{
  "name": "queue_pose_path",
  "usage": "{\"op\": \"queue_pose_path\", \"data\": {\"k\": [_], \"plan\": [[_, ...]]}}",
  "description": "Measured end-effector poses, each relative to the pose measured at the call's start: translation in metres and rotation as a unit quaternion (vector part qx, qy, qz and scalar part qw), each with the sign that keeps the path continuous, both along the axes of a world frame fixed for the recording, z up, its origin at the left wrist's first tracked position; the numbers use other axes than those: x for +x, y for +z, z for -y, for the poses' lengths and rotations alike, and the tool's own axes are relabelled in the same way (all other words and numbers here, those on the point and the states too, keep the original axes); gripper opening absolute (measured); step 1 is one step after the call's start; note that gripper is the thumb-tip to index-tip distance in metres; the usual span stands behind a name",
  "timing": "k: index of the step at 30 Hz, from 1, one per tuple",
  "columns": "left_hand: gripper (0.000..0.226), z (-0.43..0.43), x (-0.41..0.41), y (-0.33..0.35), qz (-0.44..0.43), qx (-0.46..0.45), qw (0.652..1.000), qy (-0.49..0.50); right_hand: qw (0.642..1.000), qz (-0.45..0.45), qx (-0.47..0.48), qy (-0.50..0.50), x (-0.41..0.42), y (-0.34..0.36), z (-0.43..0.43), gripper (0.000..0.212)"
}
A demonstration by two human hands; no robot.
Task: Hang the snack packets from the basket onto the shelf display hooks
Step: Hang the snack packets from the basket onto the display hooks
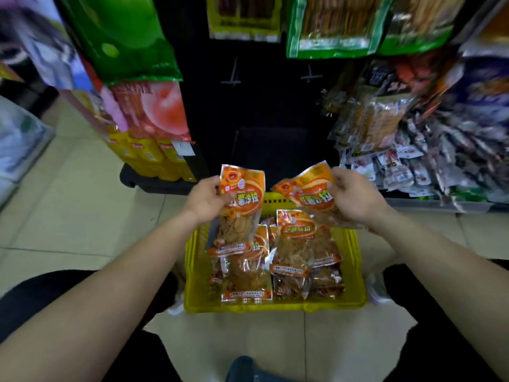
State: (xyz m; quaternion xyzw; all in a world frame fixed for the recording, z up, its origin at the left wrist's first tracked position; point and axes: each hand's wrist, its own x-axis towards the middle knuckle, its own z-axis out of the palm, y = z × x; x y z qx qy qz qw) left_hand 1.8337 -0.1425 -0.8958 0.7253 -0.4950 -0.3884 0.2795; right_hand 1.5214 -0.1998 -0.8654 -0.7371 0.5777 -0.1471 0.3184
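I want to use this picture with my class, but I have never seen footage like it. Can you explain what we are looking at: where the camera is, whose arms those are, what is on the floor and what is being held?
There is no machine here. A person wears one wide-angle camera on the head, which looks forward and down, so the two bare arms that reach into the picture are their own.

On the tiled floor stands a yellow basket with more orange snack packets in it. The left hand holds one orange packet upright above the basket; the right hand holds another, tilted.

Ahead is a dark shelf panel with bare display hooks, and other goods hang or lie at both sides. Parts of the picture are blurred.
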Motion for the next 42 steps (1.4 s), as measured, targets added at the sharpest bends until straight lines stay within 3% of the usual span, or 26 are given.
{"op": "queue_pose_path", "data": {"k": [3,9,15,31,34,38,42], "plan": [[0.01,-0.007,-0.004,0.034,-0.06,-0.033,0.997,0.021,0.999,0.029,0.019,0.0,-0.01,0.019,-0.012,0.015],[0.014,-0.031,-0.024,0.05,-0.18,-0.008,0.982,0.053,0.967,0.23,0.099,-0.048,0.003,0.023,-0.025,0.019],[0.024,-0.022,-0.05,0.041,-0.257,-0.004,0.964,0.064,0.974,0.203,0.048,-0.089,0.021,0.002,-0.013,0.017],[0.035,0.031,-0.085,0.026,-0.278,-0.032,0.955,0.103,0.972,0.177,0.009,-0.154,0.052,-0.034,0.034,0.013],[0.03,0.031,-0.084,0.026,-0.202,-0.069,0.976,0.051,0.965,0.19,-0.005,-0.183,0.053,-0.035,0.037,0.007],[0.017,0.035,-0.077,0.018,-0.086,-0.104,0.988,0.069,0.955,0.216,0.006,-0.203,0.055,-0.033,0.035,0.03],[0.021,0.035,-0.072,0.016,-0.078,-0.113,0.987,0.082,0.966,0.19,0.019,-0.176,0.052,-0.031,0.037,0.036]]}}
